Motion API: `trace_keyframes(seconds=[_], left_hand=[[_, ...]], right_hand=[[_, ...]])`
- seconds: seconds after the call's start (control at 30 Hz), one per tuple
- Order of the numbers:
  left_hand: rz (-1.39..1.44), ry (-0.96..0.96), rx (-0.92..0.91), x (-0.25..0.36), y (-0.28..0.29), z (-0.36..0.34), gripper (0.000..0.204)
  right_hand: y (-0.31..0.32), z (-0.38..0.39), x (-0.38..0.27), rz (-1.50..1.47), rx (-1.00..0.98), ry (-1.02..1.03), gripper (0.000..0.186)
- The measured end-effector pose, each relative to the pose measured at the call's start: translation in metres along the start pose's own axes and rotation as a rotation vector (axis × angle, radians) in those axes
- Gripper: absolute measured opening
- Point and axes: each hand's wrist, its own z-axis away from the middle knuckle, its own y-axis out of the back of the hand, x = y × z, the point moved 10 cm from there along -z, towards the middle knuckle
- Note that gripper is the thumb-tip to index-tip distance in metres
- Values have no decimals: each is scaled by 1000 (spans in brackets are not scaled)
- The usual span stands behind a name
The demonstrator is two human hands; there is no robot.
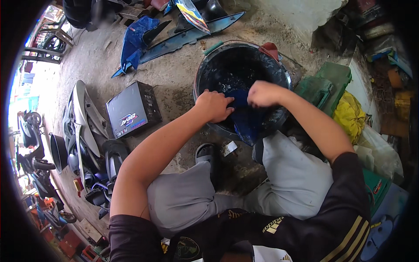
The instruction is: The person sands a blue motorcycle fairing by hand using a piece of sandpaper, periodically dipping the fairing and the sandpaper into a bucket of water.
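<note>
A black bucket [244, 65] with a green-gripped handle stands between my knees. A dark blue plastic panel [248, 124] lies partly inside it and reaches over the near rim. My left hand [213, 105] grips the panel's left edge with bent fingers. Above the panel's right part, my right hand [264, 94] is closed and slightly blurred; whatever it holds is hidden. A red cloth or pad [269, 50] hangs on the bucket's far rim.
Blue body panels [135, 39] lie behind the bucket. A dark box [133, 109] and grey motorcycle parts [85, 118] are at left. Green cases [327, 83] and a yellow sack [347, 118] sit at right. Parked motorbikes [37, 161] line the far left.
</note>
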Motion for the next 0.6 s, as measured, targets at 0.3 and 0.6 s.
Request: trace_keyframes(seconds=[0.3, 0.6], left_hand=[[115, -158, 9, 13, 11, 8, 52], [-26, 52, -115, -12, -8, 11, 63]], right_hand=[[8, -123, 121, 412, 200, -305, 34], [-19, 11, -22, -473, -318, -174, 26]])
